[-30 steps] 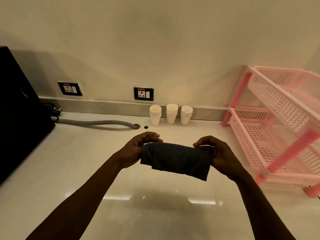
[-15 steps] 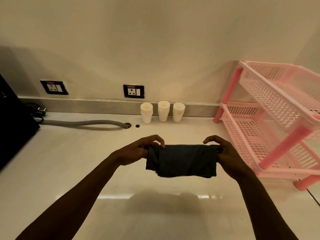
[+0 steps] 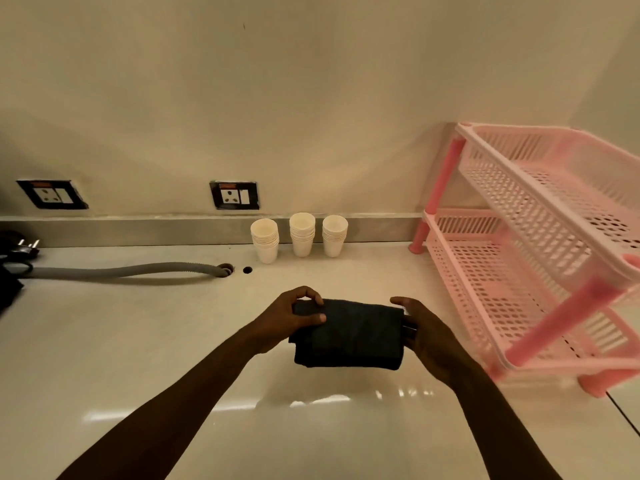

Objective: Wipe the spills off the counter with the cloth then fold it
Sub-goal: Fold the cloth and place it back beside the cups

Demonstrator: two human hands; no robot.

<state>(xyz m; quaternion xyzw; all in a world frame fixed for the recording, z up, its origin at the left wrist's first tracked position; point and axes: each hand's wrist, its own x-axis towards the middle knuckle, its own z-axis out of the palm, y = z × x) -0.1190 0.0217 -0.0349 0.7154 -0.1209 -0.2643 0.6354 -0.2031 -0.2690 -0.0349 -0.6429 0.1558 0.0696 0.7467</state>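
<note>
Cloth: the dark cloth (image 3: 348, 334), folded into a thick block, is held above the counter (image 3: 138, 341), between both hands.
Left hand (image 3: 284, 320): fingers curled shut, pinching the cloth's left edge.
Right hand (image 3: 427, 337): cupped against the right edge; pinch hidden, cannot tell.
Risk: the layers could slip apart if either hold loosens.
Unclear: no spills show on the glossy counter; glare may hide them.
</note>
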